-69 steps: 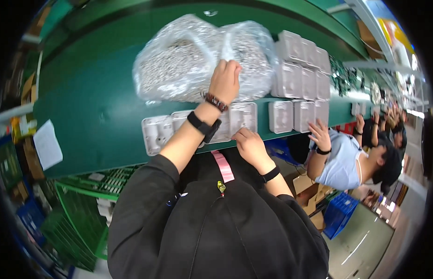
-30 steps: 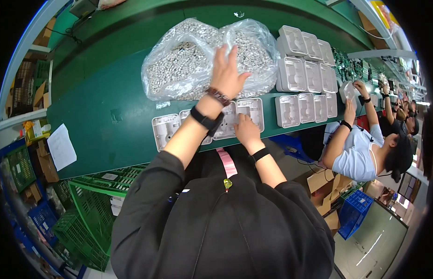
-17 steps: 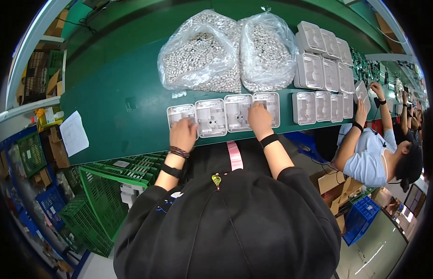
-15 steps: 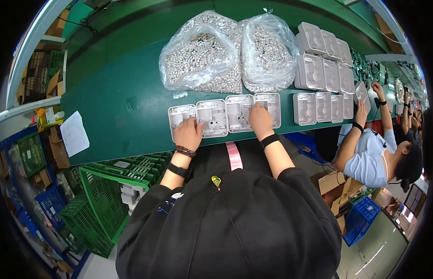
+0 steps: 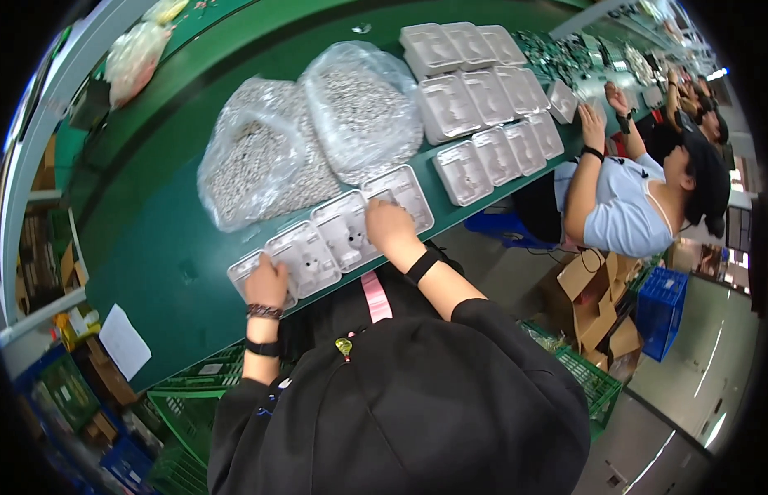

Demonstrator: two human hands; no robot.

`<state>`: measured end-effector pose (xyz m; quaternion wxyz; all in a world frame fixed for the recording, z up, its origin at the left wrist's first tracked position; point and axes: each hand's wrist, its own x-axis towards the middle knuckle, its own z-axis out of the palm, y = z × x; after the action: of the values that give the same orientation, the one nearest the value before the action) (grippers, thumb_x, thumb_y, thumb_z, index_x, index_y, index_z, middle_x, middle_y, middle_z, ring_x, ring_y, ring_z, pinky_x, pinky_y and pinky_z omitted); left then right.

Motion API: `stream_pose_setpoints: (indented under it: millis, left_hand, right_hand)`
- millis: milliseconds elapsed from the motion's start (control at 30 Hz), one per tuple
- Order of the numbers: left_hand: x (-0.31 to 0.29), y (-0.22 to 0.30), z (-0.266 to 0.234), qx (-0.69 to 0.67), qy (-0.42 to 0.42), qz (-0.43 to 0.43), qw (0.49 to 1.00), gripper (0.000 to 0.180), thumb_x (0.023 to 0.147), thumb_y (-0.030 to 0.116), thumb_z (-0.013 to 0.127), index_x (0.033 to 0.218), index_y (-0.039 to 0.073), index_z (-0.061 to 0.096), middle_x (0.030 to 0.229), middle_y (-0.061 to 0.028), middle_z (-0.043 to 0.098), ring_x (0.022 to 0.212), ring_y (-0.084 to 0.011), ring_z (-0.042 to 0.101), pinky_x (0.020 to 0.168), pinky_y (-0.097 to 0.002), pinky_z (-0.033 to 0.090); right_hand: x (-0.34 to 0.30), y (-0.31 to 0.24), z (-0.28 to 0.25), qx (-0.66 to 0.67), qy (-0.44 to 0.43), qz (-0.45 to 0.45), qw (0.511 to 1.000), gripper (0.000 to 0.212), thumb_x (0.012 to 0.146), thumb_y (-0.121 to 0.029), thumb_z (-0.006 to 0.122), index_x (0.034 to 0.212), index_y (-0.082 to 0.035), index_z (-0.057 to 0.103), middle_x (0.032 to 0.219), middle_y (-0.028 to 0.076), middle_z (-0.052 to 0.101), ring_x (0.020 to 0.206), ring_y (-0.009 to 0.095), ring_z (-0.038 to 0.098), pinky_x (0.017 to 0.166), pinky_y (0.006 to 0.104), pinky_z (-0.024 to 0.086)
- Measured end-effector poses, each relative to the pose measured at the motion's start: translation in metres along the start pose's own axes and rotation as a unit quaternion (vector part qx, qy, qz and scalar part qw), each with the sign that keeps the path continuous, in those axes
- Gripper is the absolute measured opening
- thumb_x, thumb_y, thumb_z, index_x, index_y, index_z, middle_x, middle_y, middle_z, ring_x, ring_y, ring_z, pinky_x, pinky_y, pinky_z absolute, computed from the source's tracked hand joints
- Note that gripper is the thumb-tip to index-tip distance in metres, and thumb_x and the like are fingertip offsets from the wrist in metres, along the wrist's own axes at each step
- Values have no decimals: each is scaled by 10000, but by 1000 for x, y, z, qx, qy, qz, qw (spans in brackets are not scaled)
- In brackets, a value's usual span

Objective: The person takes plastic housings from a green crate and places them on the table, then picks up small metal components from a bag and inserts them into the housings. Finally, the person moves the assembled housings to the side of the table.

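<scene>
Several light grey plastic housings stand in a touching row along the bench's near edge. Over the leftmost housing (image 5: 242,271) is my left hand (image 5: 266,285), fingers bent and closed inside it; what they pinch, if anything, is hidden. My right hand (image 5: 391,228) is curled down at the left side of the rightmost housing (image 5: 410,198), its fingertips out of sight. Between my hands, one housing (image 5: 297,247) and its neighbour (image 5: 341,223) each hold a small part with dark spots. Behind the row lie two clear plastic bags full of small silvery pieces, a left bag (image 5: 256,157) and a right bag (image 5: 359,103).
More grey housings (image 5: 475,169) stand in rows to the right on the green bench (image 5: 174,280). A white paper sheet (image 5: 124,342) lies at the bench's left end. At the right, a co-worker (image 5: 619,198) handles another housing. Green crates (image 5: 186,412) and cartons (image 5: 594,289) are below.
The view has turned, so the bench and housings now slant. My left hand has shifted left into the leftmost housing. My right hand stays by the rightmost one.
</scene>
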<state>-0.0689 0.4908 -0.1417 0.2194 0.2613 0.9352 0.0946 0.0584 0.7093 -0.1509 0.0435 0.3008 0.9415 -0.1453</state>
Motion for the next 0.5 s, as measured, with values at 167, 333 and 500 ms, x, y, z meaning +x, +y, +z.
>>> stream_pose_setpoints:
  millis: [167, 333, 500]
  left_hand:
    - [2, 75, -33, -3, 6, 26, 1000, 247, 772, 265, 519, 834, 28, 496, 647, -171, 583, 633, -364, 569, 579, -466, 434]
    - [23, 191, 5, -19, -14, 100, 995, 275, 782, 286, 513, 845, 21, 478, 626, -189, 581, 593, -388, 562, 549, -485, 440]
    - [55, 301, 68, -37, -58, 111, 991, 308, 782, 313, 505, 843, 11, 494, 623, -202, 580, 597, -378, 577, 547, -475, 454]
  right_hand:
    - [-8, 52, -59, 46, 51, -7, 998, 82, 733, -75, 484, 769, -8, 515, 710, 157, 594, 612, 284, 612, 502, 347, 485]
    - [0, 177, -84, 10, 86, 26, 996, 58, 728, -84, 489, 738, -33, 512, 645, 134, 584, 594, 277, 607, 498, 355, 485]
    - [27, 294, -113, -46, 93, 52, 993, 67, 734, -114, 508, 735, -47, 513, 647, 124, 588, 588, 277, 607, 505, 364, 488]
